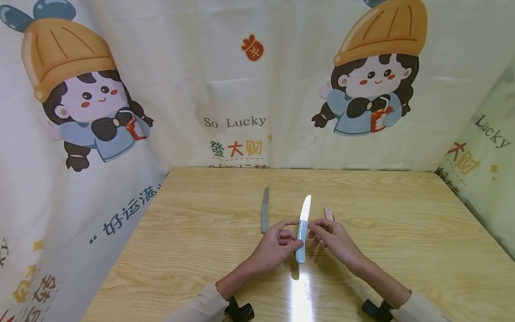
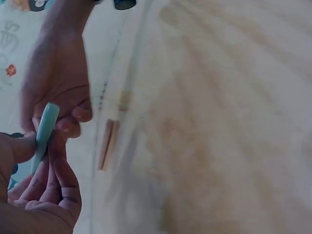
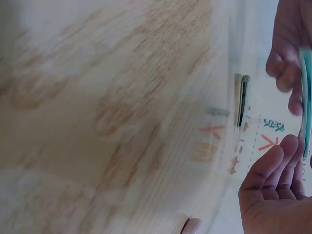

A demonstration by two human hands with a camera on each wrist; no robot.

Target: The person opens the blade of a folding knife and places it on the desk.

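Observation:
A folding knife (image 1: 302, 241) with a light blue handle stands nearly upright above the table, its bright blade pointing up and away. My left hand (image 1: 277, 243) holds it by the handle between thumb and fingers, as the left wrist view also shows. From the other side, my right hand (image 1: 335, 239) has its fingertips right at the handle near the blade's base. In the right wrist view, the fingers of the right hand (image 3: 273, 185) are loosely bent beside the handle (image 3: 306, 102). Part of the handle is hidden behind the left fingers.
On the wooden table (image 1: 201, 264), a grey-green knife (image 1: 264, 214) lies left of the hands with its blade out. A pink handle (image 1: 329, 213) lies partly hidden behind the right hand. Printed cloth (image 1: 181, 89) hangs at the back and sides. Light glares off the table's front.

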